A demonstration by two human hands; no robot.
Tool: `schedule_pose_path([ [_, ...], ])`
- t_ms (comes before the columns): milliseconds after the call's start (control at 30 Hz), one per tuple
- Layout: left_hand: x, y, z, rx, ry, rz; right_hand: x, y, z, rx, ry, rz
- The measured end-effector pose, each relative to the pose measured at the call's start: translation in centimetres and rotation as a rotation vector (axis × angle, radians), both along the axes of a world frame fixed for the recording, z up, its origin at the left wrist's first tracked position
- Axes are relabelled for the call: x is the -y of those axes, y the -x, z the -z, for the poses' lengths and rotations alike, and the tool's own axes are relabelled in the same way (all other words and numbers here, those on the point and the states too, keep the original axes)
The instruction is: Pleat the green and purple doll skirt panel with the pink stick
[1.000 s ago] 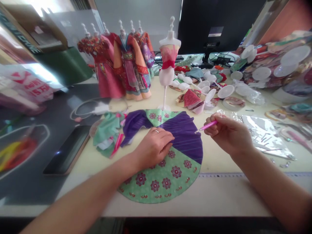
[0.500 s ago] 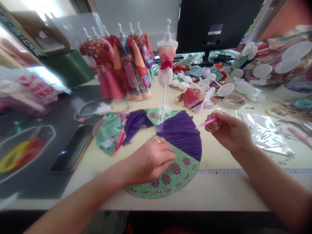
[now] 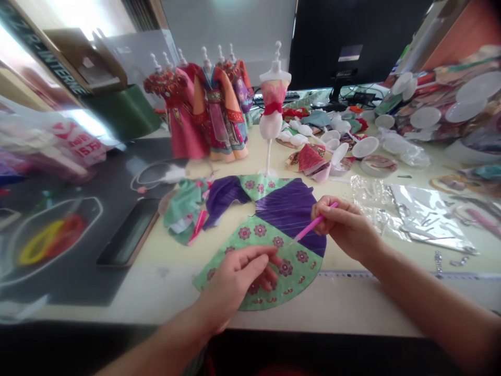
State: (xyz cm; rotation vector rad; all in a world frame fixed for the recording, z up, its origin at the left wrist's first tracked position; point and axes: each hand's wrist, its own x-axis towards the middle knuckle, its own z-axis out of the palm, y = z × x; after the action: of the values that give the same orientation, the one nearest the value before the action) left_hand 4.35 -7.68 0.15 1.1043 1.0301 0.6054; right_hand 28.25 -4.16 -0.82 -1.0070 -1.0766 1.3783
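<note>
My right hand (image 3: 340, 222) pinches a slim pink pen-shaped tool (image 3: 314, 227), its pale tip pointing down and left over the cloth. The tip is too fine to make out whether it carries anything. My left hand (image 3: 242, 269) hovers over or rests on the green part, fingers apart and slightly curled, with nothing visible in it. Under both hands lies a round fabric piece of green flowered panels (image 3: 260, 230) and pleated purple panels (image 3: 284, 206), with a gap on its left side. Small shiny dots sit on some of the flowers.
A bare doll mannequin (image 3: 271, 125) stands behind the fabric, dressed mannequins (image 3: 219, 115) to its left. Fabric scraps (image 3: 182, 209) and a phone (image 3: 131, 232) lie left. Clear bags (image 3: 430, 216) and silvery bits (image 3: 438, 263) are right, a ruler (image 3: 352, 274) along the front.
My right hand has brought the pink tool left and down, from beside the purple panel to over the green one. My left hand has turned and lowered, its fingers spreading. The view has shifted slightly.
</note>
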Motion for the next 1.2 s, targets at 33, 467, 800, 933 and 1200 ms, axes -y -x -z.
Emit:
schedule_pose_path([
  [33,-0.2,-0.6,-0.1,0.082,0.082,-0.02,0.1,0.2,0.1,0.008,0.005,-0.011],
  [467,-1.2,-2.5,0.1,0.252,0.264,-0.049,0.0,0.0,-0.1,0.037,-0.053,-0.011],
  [800,-1.4,-2.7,0.6,0.187,0.253,-0.087,0.3,-0.3,-0.2,0.034,-0.13,0.023],
  [933,-0.5,-1.0,0.6,0.023,0.006,-0.074,0.5,-0.6,-0.1,0.052,-0.205,0.028],
  [1200,3.8,2.0,3.0,-0.258,-1.26,0.135,2.8,0.7,-0.4,0.43,-0.445,-0.287],
])
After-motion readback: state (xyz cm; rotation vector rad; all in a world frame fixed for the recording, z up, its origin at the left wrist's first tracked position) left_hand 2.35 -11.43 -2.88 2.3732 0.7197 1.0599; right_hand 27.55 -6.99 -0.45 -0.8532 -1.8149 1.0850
